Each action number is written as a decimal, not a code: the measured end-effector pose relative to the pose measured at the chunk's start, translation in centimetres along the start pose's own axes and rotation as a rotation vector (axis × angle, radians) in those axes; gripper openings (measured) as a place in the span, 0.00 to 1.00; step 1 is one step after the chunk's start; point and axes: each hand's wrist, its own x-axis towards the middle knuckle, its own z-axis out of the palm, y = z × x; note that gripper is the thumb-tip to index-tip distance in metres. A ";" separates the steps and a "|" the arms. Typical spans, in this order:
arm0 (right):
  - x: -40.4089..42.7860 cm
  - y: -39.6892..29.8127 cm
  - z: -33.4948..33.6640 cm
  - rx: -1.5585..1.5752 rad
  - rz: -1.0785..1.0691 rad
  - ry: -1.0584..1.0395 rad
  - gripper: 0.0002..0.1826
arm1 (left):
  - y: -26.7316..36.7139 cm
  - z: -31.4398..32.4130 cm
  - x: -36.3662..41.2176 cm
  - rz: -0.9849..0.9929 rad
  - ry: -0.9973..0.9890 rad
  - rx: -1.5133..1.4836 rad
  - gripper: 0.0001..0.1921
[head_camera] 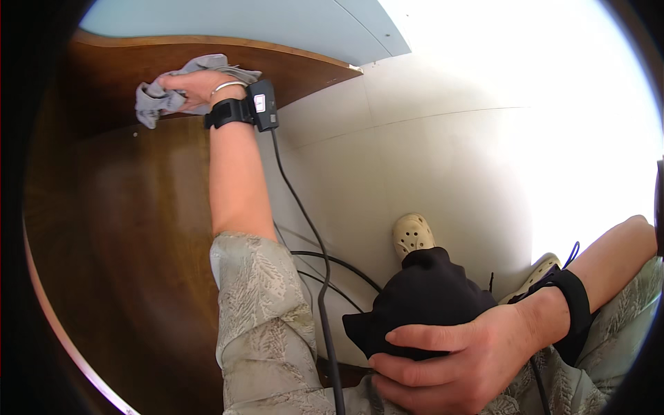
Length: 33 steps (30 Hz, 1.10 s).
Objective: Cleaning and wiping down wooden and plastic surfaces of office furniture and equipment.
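Note:
At the upper left, my left hand (192, 91) holds a crumpled grey cloth (150, 104) against the reddish-brown wooden panel (306, 72). Some of its fingers are hidden by the cloth and the hand. A black strap with a small black device (263, 104) and a silver-coloured bangle circle that wrist. At the lower right, my right hand (456, 358) lies over the dark-clothed leg (430, 295), its fingers spread a little and holding nothing. A black band (573, 301) is around the right wrist.
A glossy brown wooden surface (140, 207) fills the left side. Above the panel is a pale blue surface (249, 21). Black cables (316, 233) run down past the left sleeve. Cream perforated clogs (413, 233) stand on the pale tiled floor (441, 155). Bright glare washes out the upper right.

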 end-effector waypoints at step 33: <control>-21.7 -65.9 -46.6 0.128 -0.321 -0.150 0.14 | 50.2 -1.5 -77.1 0.032 -0.422 -0.193 0.42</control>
